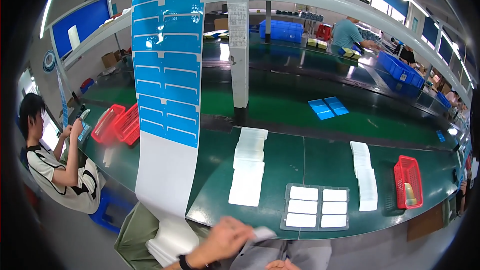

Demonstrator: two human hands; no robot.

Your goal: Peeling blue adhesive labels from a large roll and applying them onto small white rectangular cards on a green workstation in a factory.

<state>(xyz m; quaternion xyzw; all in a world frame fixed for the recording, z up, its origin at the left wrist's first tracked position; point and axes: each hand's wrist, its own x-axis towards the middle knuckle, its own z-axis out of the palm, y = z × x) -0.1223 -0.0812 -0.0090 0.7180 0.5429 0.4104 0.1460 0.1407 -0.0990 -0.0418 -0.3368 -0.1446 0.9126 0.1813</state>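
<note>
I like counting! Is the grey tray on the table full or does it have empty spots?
Full. The grey tray shows six slots in two columns, and a white piece fills each one.

Small white blurred piece [263,233] at the green table's near edge

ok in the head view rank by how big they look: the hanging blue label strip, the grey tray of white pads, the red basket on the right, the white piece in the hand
1. hanging blue label strip, though it hangs nearest the camera
2. grey tray
3. red basket, not far behind the tray
4. white piece at the left hand, blurred
</note>
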